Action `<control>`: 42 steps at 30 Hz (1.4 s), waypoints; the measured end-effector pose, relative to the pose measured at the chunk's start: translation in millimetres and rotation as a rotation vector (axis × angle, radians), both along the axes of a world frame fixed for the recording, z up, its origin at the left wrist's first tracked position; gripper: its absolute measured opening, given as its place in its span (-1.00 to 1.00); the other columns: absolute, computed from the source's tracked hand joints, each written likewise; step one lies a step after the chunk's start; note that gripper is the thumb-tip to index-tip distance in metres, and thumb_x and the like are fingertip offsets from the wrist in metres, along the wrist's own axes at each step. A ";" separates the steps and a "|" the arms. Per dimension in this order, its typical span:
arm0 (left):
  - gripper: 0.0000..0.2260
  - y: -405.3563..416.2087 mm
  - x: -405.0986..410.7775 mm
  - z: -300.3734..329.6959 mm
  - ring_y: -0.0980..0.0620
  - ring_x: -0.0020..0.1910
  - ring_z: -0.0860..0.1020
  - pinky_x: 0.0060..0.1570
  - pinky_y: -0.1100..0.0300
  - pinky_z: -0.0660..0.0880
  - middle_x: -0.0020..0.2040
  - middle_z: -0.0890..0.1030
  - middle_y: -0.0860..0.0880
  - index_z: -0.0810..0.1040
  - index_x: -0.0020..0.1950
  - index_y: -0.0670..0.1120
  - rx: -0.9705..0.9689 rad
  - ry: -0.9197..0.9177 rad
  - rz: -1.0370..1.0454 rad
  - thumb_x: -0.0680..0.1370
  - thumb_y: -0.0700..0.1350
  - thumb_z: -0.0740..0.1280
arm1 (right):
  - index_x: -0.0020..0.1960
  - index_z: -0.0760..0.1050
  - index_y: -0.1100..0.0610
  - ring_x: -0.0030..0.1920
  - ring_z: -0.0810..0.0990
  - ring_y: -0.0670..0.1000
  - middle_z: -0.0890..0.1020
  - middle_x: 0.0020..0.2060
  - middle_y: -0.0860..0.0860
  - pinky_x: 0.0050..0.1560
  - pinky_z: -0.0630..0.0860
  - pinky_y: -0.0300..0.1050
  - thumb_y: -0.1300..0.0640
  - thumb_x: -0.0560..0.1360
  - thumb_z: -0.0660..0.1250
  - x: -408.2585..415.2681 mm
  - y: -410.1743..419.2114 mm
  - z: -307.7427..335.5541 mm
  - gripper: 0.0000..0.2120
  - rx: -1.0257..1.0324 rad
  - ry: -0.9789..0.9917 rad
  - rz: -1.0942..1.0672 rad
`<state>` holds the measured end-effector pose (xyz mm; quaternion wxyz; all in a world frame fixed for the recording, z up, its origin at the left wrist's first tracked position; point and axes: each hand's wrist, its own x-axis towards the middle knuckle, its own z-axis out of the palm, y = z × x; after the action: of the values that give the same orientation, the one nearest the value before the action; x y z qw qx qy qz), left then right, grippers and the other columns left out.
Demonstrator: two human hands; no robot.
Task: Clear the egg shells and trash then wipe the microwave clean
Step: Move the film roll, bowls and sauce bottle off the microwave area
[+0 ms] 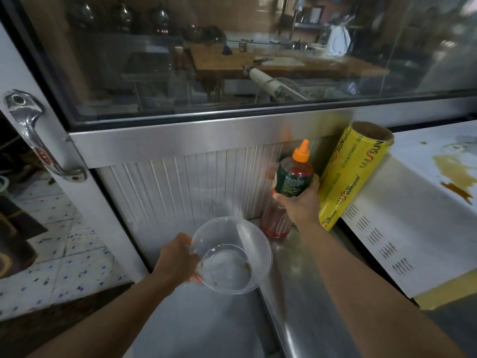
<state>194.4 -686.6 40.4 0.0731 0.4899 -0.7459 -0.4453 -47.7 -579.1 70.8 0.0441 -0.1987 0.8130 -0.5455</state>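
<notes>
My left hand (178, 259) grips the rim of a clear plastic bowl (232, 257) with a few food specks inside, held over the steel counter. My right hand (300, 200) holds a chili sauce bottle (293, 177) with an orange cap and dark green label, tilted, above the counter near the ribbed steel wall. The white microwave (402, 223) stands at the right, and its top carries brown stains (454, 174).
A second bottle of red sauce (275, 222) stands on the steel counter (296, 293) just below my right hand. A yellow roll of cling wrap (353, 177) leans between wall and microwave. A glass window and a door with a metal handle (33, 135) lie ahead and left.
</notes>
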 end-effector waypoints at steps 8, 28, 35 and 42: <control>-0.89 18.7 -19.6 2.1 -0.12 -0.23 0.59 -0.37 0.09 0.55 -0.08 0.55 -0.13 0.42 -0.03 -0.10 0.086 0.033 -0.078 0.49 -0.27 0.24 | 0.35 0.25 0.19 0.18 0.50 0.03 0.49 0.22 0.08 0.03 0.38 -0.21 0.16 0.29 0.55 15.2 41.0 20.0 -0.26 0.098 0.000 -0.069; -0.81 66.4 -90.6 -39.2 0.05 -0.36 0.53 -0.52 0.26 0.49 -0.02 0.51 -0.10 0.39 0.12 -0.14 0.200 0.027 -0.170 0.52 -0.28 0.25 | 0.41 0.22 0.16 0.30 0.41 0.11 0.35 0.36 0.10 0.28 0.42 0.12 -0.04 0.34 0.49 28.3 136.5 -6.1 -0.23 0.260 -0.190 -0.178; -0.66 67.2 -85.2 -31.9 -0.07 -0.22 0.62 -0.32 0.11 0.58 -0.04 0.58 -0.15 0.34 0.31 -0.19 0.345 0.095 -0.231 0.55 -0.24 0.27 | 0.41 0.23 0.15 0.30 0.41 0.09 0.36 0.34 0.09 0.30 0.41 0.09 0.07 0.37 0.49 41.4 137.2 -4.1 -0.28 0.261 -0.194 -0.170; -0.54 62.1 -61.6 -9.6 -0.08 -0.02 0.61 -0.27 0.14 0.50 0.12 0.54 -0.09 0.28 0.38 -0.08 0.310 0.056 -0.272 0.53 -0.05 0.33 | 0.41 0.22 0.11 0.31 0.39 0.09 0.34 0.36 0.09 0.28 0.42 0.05 0.06 0.36 0.49 67.9 151.6 18.8 -0.28 0.261 -0.211 -0.200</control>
<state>132.8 -624.5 30.7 -0.0434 0.3773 -0.7253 -0.5741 20.3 -427.5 89.6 0.0998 -0.0511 0.8835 -0.4547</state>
